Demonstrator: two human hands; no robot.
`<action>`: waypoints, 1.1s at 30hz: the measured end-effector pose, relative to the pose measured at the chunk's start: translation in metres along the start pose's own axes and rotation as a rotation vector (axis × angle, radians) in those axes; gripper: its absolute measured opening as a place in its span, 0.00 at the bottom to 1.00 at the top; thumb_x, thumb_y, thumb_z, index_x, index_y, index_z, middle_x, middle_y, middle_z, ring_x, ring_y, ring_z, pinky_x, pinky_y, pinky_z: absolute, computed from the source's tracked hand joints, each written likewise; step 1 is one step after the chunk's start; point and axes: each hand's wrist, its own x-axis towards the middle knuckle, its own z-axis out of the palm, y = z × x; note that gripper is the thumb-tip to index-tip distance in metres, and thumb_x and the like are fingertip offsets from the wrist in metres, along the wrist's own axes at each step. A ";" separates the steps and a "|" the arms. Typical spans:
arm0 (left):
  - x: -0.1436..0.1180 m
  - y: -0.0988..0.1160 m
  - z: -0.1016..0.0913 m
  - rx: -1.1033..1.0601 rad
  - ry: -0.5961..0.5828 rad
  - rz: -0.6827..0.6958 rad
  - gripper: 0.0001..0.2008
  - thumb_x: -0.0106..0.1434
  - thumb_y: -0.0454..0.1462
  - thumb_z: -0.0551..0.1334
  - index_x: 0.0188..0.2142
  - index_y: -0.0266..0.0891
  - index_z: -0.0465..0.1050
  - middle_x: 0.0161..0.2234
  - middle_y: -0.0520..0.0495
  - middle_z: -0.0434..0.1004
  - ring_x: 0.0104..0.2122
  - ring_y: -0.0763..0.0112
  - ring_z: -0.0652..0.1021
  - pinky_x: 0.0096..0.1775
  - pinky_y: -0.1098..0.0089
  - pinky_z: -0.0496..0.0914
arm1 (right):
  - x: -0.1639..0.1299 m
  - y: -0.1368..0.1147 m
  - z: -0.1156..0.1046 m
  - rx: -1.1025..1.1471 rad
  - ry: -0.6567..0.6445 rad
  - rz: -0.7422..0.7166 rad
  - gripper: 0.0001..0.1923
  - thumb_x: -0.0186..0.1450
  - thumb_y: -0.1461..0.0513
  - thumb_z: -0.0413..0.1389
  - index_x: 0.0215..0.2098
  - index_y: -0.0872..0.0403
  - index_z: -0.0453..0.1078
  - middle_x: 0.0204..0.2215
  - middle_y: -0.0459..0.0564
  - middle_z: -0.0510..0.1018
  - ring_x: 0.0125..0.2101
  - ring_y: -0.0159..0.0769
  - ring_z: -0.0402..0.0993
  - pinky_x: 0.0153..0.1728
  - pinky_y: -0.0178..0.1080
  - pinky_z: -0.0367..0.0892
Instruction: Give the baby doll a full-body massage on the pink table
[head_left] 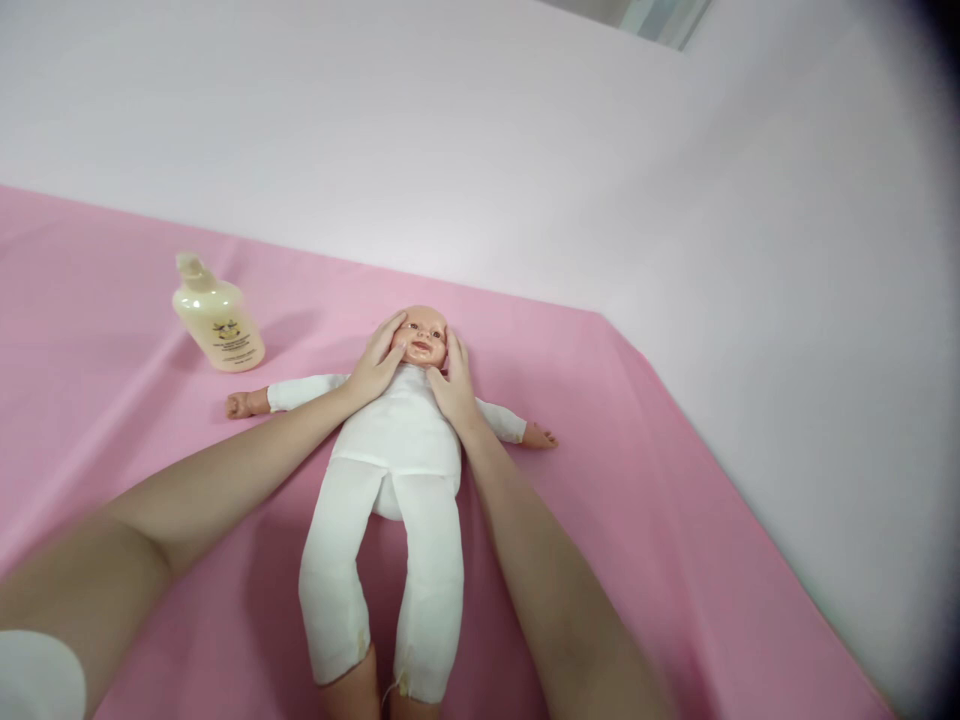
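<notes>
Baby doll (397, 440) lies face up on the pink sheet (637, 520), roughly mid-sheet, head toward the far edge, legs toward the near edge. Long axis runs near-to-far, almost in line with the person's view. Doll wears a white cloth body suit, arms spread out to both sides.

Left hand (375, 365) cups the doll's head from the left side, fingers together and laid flat along the cheek and temple. Right hand (454, 385) does the same on the right side, fingers together, pressed against the cheek and jaw. Head sits directly between the two palms, both touching it; neither hand clearly nearer. No clamped grip, just flat contact.

Cream lotion bottle (217, 318) with pump top stands toward the far left corner, well apart from the doll's left-side arm. White wall (480, 150) behind the far edge.
</notes>
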 end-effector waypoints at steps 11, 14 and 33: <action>0.001 -0.002 0.001 0.010 0.005 0.008 0.31 0.72 0.54 0.49 0.67 0.42 0.58 0.69 0.37 0.60 0.68 0.57 0.62 0.69 0.50 0.53 | 0.000 0.000 0.000 -0.007 0.000 0.011 0.41 0.62 0.61 0.52 0.72 0.53 0.46 0.69 0.58 0.56 0.70 0.47 0.51 0.70 0.54 0.51; 0.001 -0.001 0.001 0.015 0.006 0.015 0.31 0.72 0.54 0.49 0.67 0.41 0.58 0.68 0.36 0.60 0.68 0.57 0.62 0.69 0.50 0.52 | 0.000 -0.001 0.000 -0.005 0.002 0.018 0.41 0.62 0.61 0.52 0.72 0.51 0.47 0.69 0.57 0.57 0.70 0.46 0.52 0.69 0.54 0.52; 0.000 -0.001 0.002 -0.001 0.019 0.013 0.30 0.72 0.54 0.49 0.67 0.41 0.59 0.68 0.36 0.60 0.68 0.56 0.62 0.69 0.49 0.52 | -0.001 -0.002 -0.001 -0.003 -0.003 0.011 0.41 0.62 0.62 0.52 0.72 0.52 0.47 0.69 0.57 0.57 0.70 0.45 0.52 0.70 0.53 0.51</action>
